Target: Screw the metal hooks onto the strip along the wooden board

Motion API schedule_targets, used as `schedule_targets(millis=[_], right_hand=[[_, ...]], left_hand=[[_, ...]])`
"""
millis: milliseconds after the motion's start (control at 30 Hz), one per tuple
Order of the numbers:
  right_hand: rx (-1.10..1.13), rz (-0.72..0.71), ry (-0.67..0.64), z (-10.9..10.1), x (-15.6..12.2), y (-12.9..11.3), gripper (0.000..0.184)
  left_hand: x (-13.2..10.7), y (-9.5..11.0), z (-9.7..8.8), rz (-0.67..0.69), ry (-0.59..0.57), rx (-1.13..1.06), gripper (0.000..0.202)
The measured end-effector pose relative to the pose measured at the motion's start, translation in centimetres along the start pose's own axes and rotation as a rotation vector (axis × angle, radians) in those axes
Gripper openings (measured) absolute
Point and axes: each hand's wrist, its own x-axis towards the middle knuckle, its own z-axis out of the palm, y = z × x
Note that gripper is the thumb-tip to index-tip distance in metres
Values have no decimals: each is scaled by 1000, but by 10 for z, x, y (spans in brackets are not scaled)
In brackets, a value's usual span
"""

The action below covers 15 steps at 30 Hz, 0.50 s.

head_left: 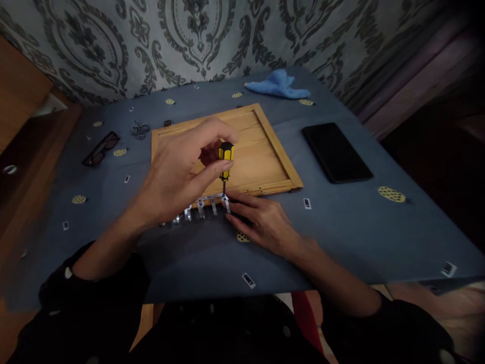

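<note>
My left hand (182, 172) is closed on the yellow and black handle of a screwdriver (226, 156), which stands upright. Its tip meets the right end of a shiny metal hook rail (200, 207) with several hooks. That rail lies along the near edge of a wooden frame with a recessed panel (246, 146). My right hand (265, 222) pinches the rail's right end, close to the screwdriver tip; its fingertips are around the last hook. Part of the panel and of the rail's left side is hidden behind my left hand.
The blue tablecloth (341, 227) has pineapple prints. A black phone (337, 151) lies to the right, a blue cloth (280, 85) at the back. Dark glasses (101, 149) and a small heap of metal pieces (140, 129) lie on the left. A patterned curtain (197, 40) hangs behind.
</note>
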Motion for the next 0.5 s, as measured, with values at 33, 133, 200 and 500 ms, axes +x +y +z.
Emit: schedule_targets(millis=[33,133,200,500], right_hand=[[3,-2,1,0,0,0,25],[26,-10,5,-1,0,0,26],[36,-12,12,-1,0,0,26],[10,-24,20,-2,0,0,23]], left_hand=[[0,0,1,2,-1,4,17],[0,1,5,22,14,27,15],[0,1,7,29,30,56,13],[-1,4,3,60,46,64,10]])
